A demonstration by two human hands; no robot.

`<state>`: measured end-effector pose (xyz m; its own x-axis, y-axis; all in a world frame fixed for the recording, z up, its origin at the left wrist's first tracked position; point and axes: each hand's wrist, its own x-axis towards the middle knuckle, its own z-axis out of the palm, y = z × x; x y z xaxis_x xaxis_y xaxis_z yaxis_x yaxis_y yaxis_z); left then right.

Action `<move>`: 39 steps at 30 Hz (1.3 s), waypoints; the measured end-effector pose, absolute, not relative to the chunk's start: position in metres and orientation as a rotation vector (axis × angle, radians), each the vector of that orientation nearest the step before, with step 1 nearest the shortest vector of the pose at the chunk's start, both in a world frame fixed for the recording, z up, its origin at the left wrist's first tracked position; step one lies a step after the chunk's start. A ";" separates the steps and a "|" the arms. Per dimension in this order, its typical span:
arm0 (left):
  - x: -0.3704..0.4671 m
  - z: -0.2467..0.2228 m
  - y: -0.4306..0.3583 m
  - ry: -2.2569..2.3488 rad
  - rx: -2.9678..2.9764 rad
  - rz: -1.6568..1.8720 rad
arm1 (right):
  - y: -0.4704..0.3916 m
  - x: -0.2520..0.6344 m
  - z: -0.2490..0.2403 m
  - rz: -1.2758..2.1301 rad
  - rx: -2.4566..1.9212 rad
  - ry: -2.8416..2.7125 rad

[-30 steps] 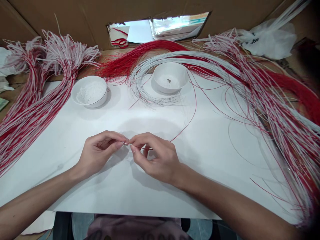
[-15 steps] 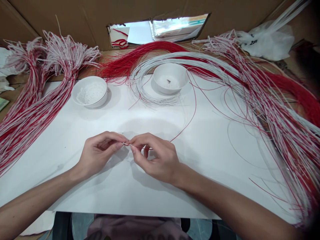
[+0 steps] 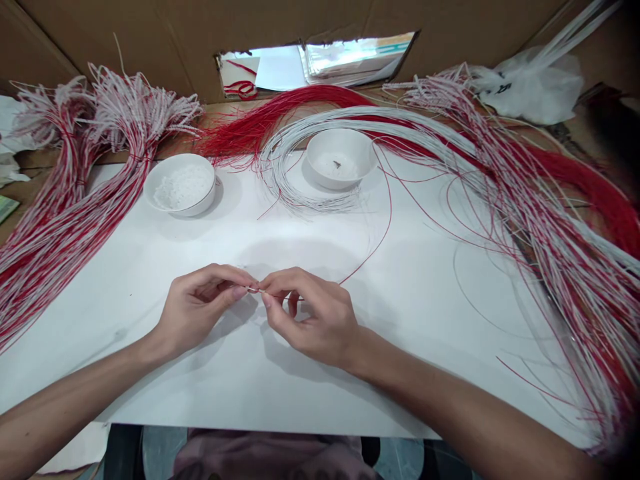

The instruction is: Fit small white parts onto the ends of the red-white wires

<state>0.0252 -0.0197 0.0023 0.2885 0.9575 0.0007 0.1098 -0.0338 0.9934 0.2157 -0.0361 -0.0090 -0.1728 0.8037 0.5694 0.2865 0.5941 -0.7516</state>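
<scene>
Above the white tabletop (image 3: 200, 393), my left hand (image 3: 200, 307) pinches the ends of thin red and white wires (image 3: 254, 290) between thumb and fingertips. Facing it, my right hand (image 3: 310, 313) is closed in a pinch on the same wires, the fingertips of both hands almost touching. A red wire (image 3: 370, 256) runs out behind my right hand and curves up toward a white bowl (image 3: 341, 177). The exact shape of the wire ends between my fingers is too small to make out.
A white bowl (image 3: 175, 203) of small white pieces stands at left. Bundled red and white wires (image 3: 115, 180) lie on the left, more wires (image 3: 540, 220) on the right. Loose red wires (image 3: 290, 110) and a white coil (image 3: 280, 177) lie at the back, before a cardboard wall (image 3: 125, 33).
Both hands keep their pinch on the wires and have hardly moved. The whole view has shifted very slightly.
</scene>
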 end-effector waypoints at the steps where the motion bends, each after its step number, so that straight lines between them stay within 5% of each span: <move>1: 0.025 0.002 -0.020 1.056 1.431 0.948 | -0.036 0.216 -0.009 0.592 -0.900 -1.737; 39: 0.014 -0.007 -0.017 0.865 2.212 1.082 | -0.033 0.217 -0.019 0.504 -0.830 -1.896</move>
<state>0.0141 -0.0171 -0.0072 0.4756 0.7329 0.4865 0.3126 -0.6578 0.6853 0.2173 -0.0334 -0.0194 -0.2981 0.7311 0.6137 0.3302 0.6822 -0.6523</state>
